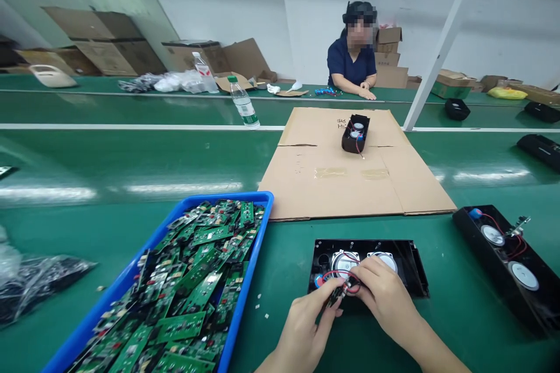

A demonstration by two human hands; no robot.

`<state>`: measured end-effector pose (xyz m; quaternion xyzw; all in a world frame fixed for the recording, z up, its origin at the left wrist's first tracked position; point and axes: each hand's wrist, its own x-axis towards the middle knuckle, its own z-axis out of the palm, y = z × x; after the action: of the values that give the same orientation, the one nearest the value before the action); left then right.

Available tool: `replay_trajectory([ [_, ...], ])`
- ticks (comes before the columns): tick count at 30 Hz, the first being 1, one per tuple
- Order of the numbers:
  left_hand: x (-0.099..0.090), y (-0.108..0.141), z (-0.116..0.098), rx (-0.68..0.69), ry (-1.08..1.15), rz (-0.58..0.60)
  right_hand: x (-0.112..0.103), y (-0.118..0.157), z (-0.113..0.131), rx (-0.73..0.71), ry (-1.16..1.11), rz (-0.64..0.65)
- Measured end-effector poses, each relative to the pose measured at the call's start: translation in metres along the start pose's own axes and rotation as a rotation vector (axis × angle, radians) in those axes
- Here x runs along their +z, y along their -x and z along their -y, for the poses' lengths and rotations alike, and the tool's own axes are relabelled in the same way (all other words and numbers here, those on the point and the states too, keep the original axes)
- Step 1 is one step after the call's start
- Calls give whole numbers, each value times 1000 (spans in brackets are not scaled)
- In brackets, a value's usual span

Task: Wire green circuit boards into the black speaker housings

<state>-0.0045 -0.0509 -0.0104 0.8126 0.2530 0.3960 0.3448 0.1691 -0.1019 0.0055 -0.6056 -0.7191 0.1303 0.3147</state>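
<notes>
Pinching a small board (336,297) between both hands, left hand (301,326) and right hand (385,294) meeting fingertip to fingertip over the near edge of the black speaker case (411,262). Lying crosswise on the green bench (131,163), long axis left to right (red wires (332,275) trailing in). Sitting just left: blue tray (258,245) of boards.

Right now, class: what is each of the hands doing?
Left hand: closed, pinching a small wired part.
Right hand: closed on the red wires over the black speaker housing.
</notes>
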Motion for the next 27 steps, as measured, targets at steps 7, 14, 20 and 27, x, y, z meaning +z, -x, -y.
replay_trajectory([
  [7, 1, -1, 0, -125, 173, -16, -12, -4, 10, 200, -134, 197],
  [14, -1, -3, -8, -478, 396, -97, -24, -1, -7, 428, -512, 22],
  [20, 1, -10, -13, -557, 368, -143, -26, -2, -10, 474, -583, -154],
  [27, -1, -22, -15, -490, 213, -32, -13, -1, 0, 294, -359, -33],
])
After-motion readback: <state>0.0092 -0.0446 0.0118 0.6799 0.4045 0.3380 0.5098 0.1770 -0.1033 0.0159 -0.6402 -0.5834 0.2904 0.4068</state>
